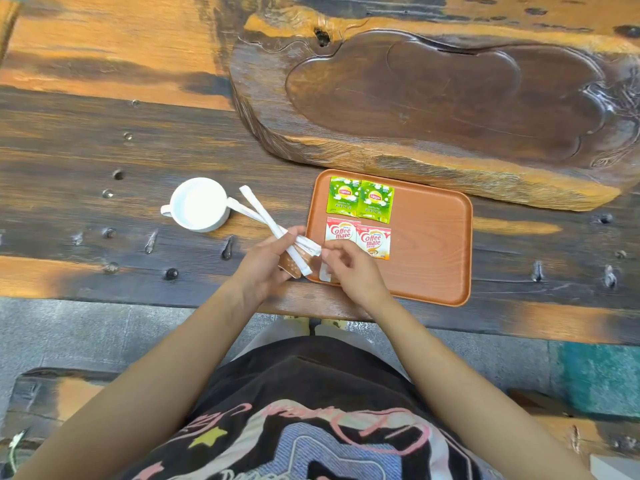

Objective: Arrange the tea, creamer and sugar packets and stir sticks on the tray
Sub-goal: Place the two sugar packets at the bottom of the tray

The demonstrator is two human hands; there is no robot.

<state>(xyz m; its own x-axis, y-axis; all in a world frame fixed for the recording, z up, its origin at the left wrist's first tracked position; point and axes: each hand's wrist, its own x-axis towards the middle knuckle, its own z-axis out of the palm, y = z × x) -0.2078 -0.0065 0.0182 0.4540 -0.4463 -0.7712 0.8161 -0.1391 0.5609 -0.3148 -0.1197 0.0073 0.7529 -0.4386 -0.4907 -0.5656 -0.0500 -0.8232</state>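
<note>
Two green Lipton tea packets [360, 201] lie side by side, slightly overlapping, in the far left corner of the orange-brown tray [433, 244]. Just nearer along the same left edge sit two Coffee-mate creamer packets [358, 237], also overlapping. The pairing by kind, in rows running down the left side, suggests a tidy grid is being built, with the right half of the tray left bare for whatever follows.

The left hand [266, 263] hovers over the tabletop just beside the tray's near left corner, fingers closed round a bundle: several paper-wrapped stir sticks [263, 213] fanning out toward a white cup [199, 204], with a brown sugar packet [292, 266] tucked under them. It seems to serve as the supply hand, keeping the loose items together.

The right hand [346, 265] rests over the tray's near left corner, fingers curled and narrow. A white packet [325, 273] lies at its fingertips, but whether it is pinched or merely touched I cannot tell. Probably it is being set down as the next row below the creamers.

A large carved wooden tea board [433, 98] sits beyond the tray's far edge, nearly touching it.
</note>
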